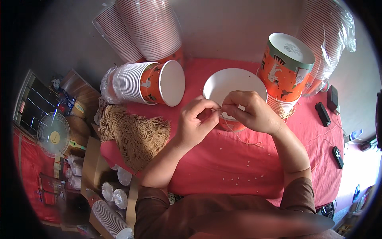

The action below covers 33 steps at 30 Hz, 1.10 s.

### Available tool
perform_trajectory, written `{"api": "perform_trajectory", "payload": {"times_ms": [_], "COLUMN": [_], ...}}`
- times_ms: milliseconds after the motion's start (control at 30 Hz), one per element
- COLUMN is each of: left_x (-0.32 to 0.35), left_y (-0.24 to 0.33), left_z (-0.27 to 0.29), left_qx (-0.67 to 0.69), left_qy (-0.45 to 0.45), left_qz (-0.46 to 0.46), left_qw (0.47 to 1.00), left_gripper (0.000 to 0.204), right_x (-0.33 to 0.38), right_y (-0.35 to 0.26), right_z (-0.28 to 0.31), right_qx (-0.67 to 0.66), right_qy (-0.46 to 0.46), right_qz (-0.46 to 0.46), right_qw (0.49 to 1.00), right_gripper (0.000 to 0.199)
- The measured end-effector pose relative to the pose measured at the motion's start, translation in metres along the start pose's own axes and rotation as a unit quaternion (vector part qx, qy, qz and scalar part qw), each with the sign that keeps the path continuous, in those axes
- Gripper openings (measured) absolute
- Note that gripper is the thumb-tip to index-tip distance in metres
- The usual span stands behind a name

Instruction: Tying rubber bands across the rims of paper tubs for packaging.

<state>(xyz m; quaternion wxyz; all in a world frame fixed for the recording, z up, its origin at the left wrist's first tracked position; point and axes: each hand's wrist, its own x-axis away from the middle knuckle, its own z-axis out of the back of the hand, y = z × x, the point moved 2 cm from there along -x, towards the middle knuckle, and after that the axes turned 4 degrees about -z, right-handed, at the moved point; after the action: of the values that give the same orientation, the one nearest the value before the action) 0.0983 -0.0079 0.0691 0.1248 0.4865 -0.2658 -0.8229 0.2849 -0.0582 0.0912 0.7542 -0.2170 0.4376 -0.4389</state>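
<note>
My left hand (197, 121) and my right hand (256, 113) meet over the near rim of a paper bucket (234, 77), each with thumb and forefinger pinched on a thin tan cord (240, 138). One end of the cord hangs down and trails onto the red cloth. White inside and orange outside, the bucket stands upright with its mouth up. My hands cover part of its near side, so I cannot make out how the cord meets the wall. Left of my left hand lies a heap of cut tan cords (137, 137).
A nested stack of buckets (147, 83) lies on its side at the left. At the right, an upside-down orange bucket (282, 69) tops another stack. Wrapped stacks (149, 30) stand behind. Small white dots (248, 167) dot the red cloth (223, 159). An open carton (93, 159) holds cups.
</note>
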Motion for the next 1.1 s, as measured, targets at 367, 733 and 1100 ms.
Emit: {"api": "perform_trajectory", "payload": {"times_ms": [367,733,1100], "left_x": [0.005,0.008,0.011], "left_y": [-0.009,-0.02,-0.023], "left_z": [-0.004,-0.001,-0.002], "left_qx": [0.107,0.343,0.485], "left_qy": [0.009,0.04,0.017], "left_qz": [0.03,0.285,0.337], "left_qw": [0.994,0.894,0.807], "left_gripper": [0.01,0.012,0.011], "right_x": [0.0,0.002,0.002], "right_y": [-0.002,-0.013,-0.012], "right_z": [0.001,-0.017,-0.016], "right_qx": [-0.05,-0.013,0.013], "right_qy": [-0.04,0.03,0.088], "right_qz": [-0.083,0.007,0.117], "right_qw": [0.994,0.999,0.989], "right_gripper": [0.014,0.02,0.019]}}
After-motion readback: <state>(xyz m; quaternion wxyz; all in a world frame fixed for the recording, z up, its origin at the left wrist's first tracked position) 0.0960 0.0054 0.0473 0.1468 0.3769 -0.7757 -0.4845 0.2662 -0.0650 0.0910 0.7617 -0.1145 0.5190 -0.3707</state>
